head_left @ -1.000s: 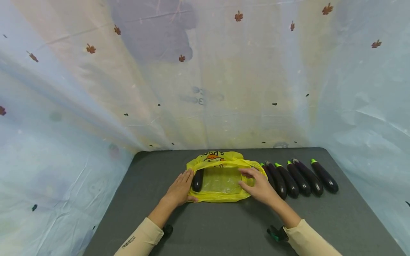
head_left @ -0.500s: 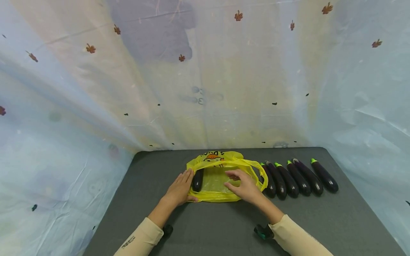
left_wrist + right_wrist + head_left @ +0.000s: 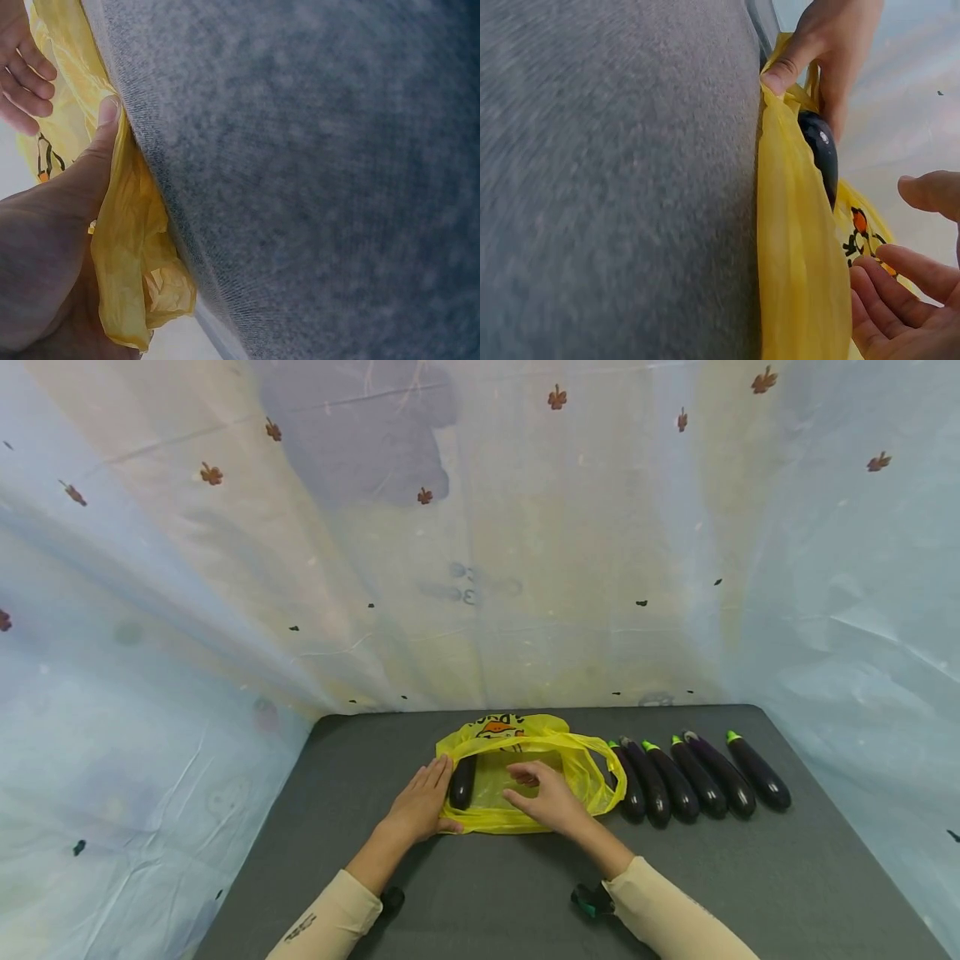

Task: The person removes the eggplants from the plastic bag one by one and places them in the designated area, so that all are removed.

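A yellow plastic bag (image 3: 510,821) lies on its side on the dark table, its mouth spread wide. Inside, at the left end, is one dark eggplant (image 3: 462,785), also visible as a shiny eggplant (image 3: 822,150) in the right wrist view. My left hand (image 3: 420,800) rests with straight fingers on the bag's left edge, its thumb on the front rim. Over the bag's mouth is my right hand (image 3: 553,798), fingers loosely bent, thumb apart, holding nothing. In the left wrist view, the bag's plastic (image 3: 139,225) lies by the left thumb.
Several eggplants (image 3: 705,781) lie side by side right of the bag; the nearest is partly behind the bag's handle loop (image 3: 617,772). The grey table (image 3: 495,893) has patterned sheeting (image 3: 525,610) behind it and at both sides.
My right hand has moved left from the bag's right side to over the middle of its mouth, leaving the right handle loop uncovered. The left hand has stayed put.
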